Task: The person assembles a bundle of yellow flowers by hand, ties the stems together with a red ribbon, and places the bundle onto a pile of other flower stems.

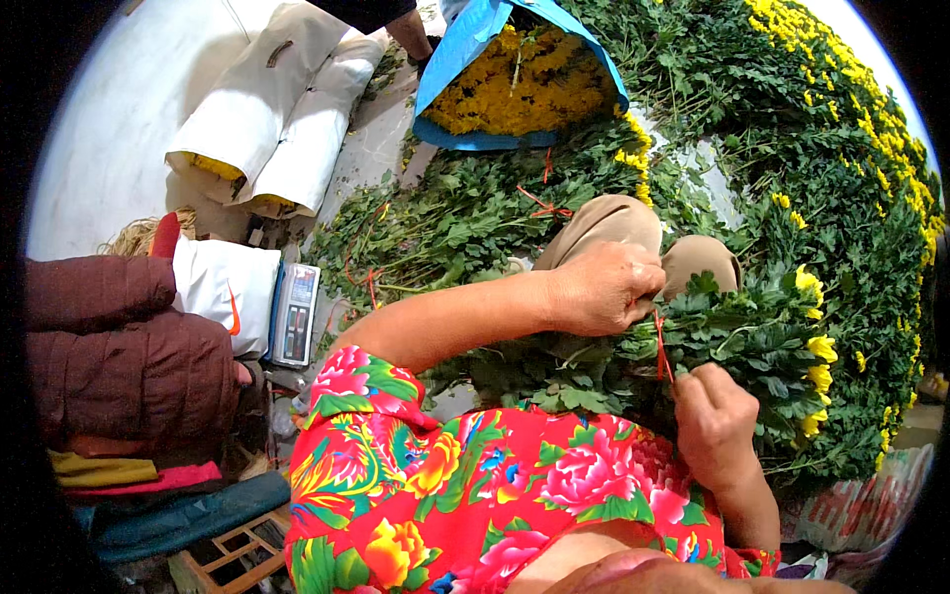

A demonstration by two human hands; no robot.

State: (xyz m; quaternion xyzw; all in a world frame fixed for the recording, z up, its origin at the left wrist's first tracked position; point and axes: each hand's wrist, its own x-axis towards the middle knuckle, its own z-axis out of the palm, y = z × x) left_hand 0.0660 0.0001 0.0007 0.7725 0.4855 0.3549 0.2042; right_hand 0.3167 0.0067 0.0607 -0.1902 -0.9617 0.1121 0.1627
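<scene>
Across my lap lies a bunch of yellow chrysanthemums [731,345], its blooms pointing right. A red tie [660,345] runs round the stems. My left hand [612,288], a fist above the stems near my knees, is closed at the tie's upper end. Below the bunch, my right hand [716,408] pinches the tie's lower end, and the tie looks taut between both hands. Fingertips of both hands are partly hidden. Beyond my knees, another leafy bundle bears a red tie [549,210].
A blue wrapper [460,74] full of yellow flowers stands ahead, beside a co-worker's arm [410,33]. White wrapped bundles [245,104] lie upper left. A digital scale [297,315] and a maroon quilted garment [133,371] are at left. Chrysanthemum stems [839,223] cover the right side.
</scene>
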